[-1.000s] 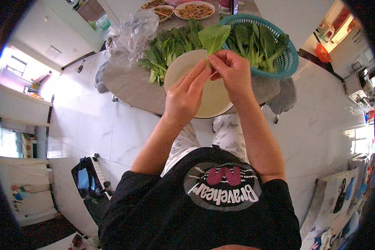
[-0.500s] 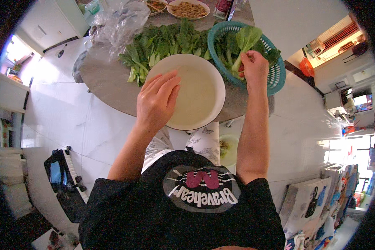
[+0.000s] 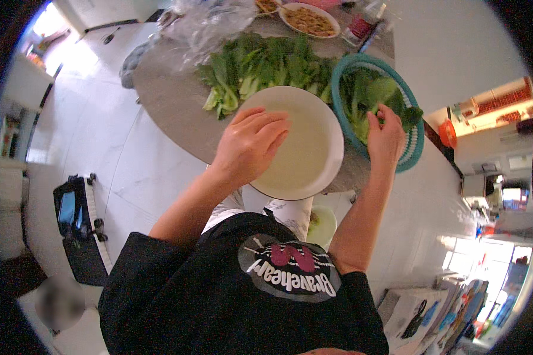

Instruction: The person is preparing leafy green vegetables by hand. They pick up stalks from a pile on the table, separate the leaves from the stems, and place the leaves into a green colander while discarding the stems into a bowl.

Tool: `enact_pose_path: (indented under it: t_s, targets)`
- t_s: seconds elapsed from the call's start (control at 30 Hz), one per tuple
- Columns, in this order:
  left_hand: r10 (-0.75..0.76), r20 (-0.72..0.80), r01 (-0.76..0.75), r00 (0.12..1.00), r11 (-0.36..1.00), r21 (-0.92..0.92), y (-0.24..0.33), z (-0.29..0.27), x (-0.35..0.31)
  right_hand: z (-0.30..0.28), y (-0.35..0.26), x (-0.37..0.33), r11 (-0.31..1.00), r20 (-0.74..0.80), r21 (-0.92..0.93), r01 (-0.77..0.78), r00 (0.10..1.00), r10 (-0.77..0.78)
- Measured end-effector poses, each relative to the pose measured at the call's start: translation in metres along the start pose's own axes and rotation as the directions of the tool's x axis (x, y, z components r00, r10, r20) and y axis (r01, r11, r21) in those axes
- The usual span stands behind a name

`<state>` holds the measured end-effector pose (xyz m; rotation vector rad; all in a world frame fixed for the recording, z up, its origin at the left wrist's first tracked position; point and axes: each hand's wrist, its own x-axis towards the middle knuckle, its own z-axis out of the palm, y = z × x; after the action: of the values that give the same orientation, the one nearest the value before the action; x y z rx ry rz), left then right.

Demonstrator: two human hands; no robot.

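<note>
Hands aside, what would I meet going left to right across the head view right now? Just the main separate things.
Black case-like object on the floor → clear plastic bag → white bowl → teal basket → orange-red object in the background.

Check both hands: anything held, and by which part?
Left hand: nothing seen held, over the white bowl. Right hand: at a leafy green in the teal basket; whether it grips, and where, can't be told.

Teal basket (image 3: 336,94), white trousers (image 3: 293,213), seemingly patterned
</note>
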<state>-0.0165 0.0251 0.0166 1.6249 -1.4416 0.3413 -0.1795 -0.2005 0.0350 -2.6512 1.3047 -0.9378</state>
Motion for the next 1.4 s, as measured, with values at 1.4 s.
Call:
enact_pose_path:
  t_s: [1.4]
  targets:
    - [-0.651, 0.16, 0.599, 0.742, 0.751, 0.278, -0.099, -0.003, 0.032, -0.005, -0.107, -0.092, 0.781, 0.298, 0.52, 0.346, 0.783, -0.546]
